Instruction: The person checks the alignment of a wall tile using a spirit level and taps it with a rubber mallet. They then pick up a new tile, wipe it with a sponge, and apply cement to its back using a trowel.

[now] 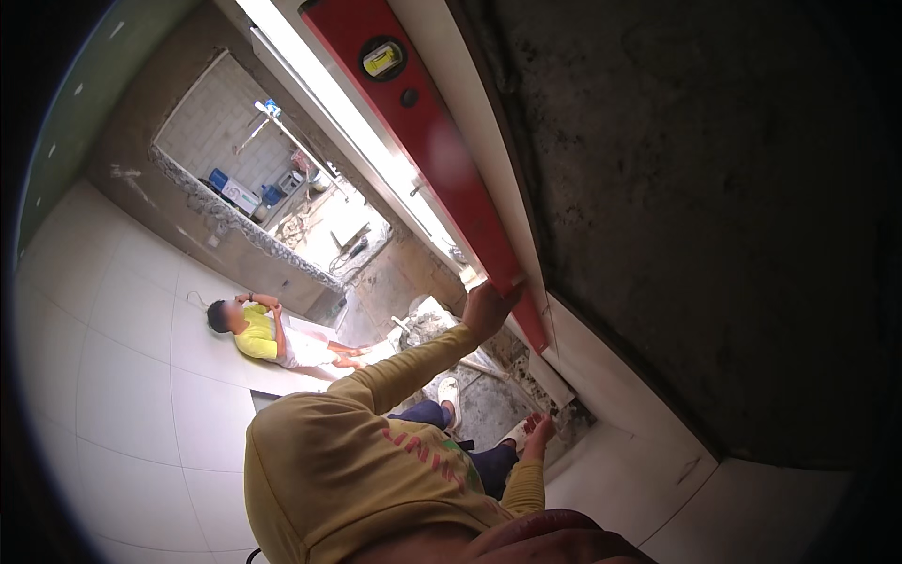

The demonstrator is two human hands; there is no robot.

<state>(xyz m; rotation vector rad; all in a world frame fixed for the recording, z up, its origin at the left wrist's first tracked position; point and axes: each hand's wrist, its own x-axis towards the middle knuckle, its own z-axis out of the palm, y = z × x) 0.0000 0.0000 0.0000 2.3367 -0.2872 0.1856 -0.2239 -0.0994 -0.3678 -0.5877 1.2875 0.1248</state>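
Observation:
My left hand (489,312) grips the lower part of a long red spirit level (460,174), its fingers over the edge. The level lies along a pale tile strip (515,160) on the wall, and a round yellow vial (381,59) shows toward its upper end. My right hand (538,434) is lower down, apart from the level, near the pale wall tiles (620,385). Its fingers are stretched out, and nothing shows in it. Both my sleeves are yellow.
Dark bare wall (695,216) fills the right side. Another person (258,334) in a yellow top stands by the tiled wall (132,348) at left. Beyond a rough-edged opening (235,240) lie blue containers (272,195). Rubble and a bag (427,324) lie near my feet (451,399).

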